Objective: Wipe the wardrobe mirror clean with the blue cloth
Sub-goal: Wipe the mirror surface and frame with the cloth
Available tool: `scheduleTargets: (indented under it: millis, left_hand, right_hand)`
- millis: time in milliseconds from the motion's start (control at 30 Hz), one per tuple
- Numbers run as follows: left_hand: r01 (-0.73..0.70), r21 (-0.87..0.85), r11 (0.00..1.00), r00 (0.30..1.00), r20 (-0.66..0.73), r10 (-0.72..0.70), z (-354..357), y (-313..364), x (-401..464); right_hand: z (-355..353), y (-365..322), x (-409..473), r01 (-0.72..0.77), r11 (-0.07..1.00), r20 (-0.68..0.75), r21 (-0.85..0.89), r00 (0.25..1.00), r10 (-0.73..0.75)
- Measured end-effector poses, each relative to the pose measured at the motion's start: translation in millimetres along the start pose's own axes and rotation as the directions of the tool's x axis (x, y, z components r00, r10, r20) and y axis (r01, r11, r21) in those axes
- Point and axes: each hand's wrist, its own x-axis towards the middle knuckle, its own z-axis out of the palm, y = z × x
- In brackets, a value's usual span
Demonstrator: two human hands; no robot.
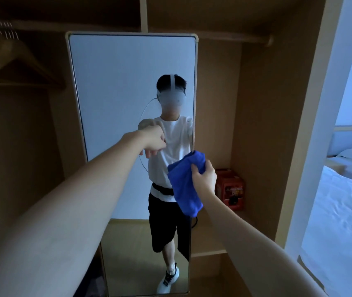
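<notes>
The person is standing in front of the tall wardrobe mirror (128, 86), and the right hand (204, 175) is gripping the blue cloth (184, 185), fingers curled round its bunched top, holding it against or just off the glass near the mirror's right edge, about mid-height; I cannot tell whether it is touching. The left hand (154, 140) is hanging out in front with fingers loosely curled, holding nothing. The wiping seems to be under way or just starting, and next the cloth wants pressing flat and sweeping across the glass.
</notes>
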Motion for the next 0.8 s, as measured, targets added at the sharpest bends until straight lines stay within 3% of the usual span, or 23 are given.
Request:
scheduleTargets:
  millis: [133,233,333,533,700,800]
  left_hand:
    - [-0.005,0.025,1.0,1.0,0.022,0.005,0,-2,-6]
    - [0.009,-0.012,1.0,1.0,-0.012,-0.009,-12,-2,-8]
    - [0.013,-0.078,0.997,0.999,-0.042,-0.016,-22,-3,-8]
    - [0.013,-0.077,0.997,0.999,-0.036,-0.016,-3,-5,-10]
    - [0.015,-0.044,0.999,1.0,0.027,-0.014,27,-5,-14]
    - [0.027,-0.038,0.999,0.998,0.062,-0.025,33,-4,-17]
  right_hand:
    - [-4,-39,16,0.069,0.996,0.006,-0.06,0.998,-0.069]
    - [-4,-98,46,0.171,0.985,-0.038,0.001,0.985,-0.171]
    - [-1,-131,67,0.179,0.982,-0.051,0.054,0.983,-0.176]
    - [5,-53,30,0.147,0.987,-0.069,0.071,0.987,-0.142]
    - [4,25,-14,-0.013,1.0,-0.022,0.017,1.0,0.013]
    - [-2,26,-17,-0.083,0.997,0.026,0.003,0.996,0.083]
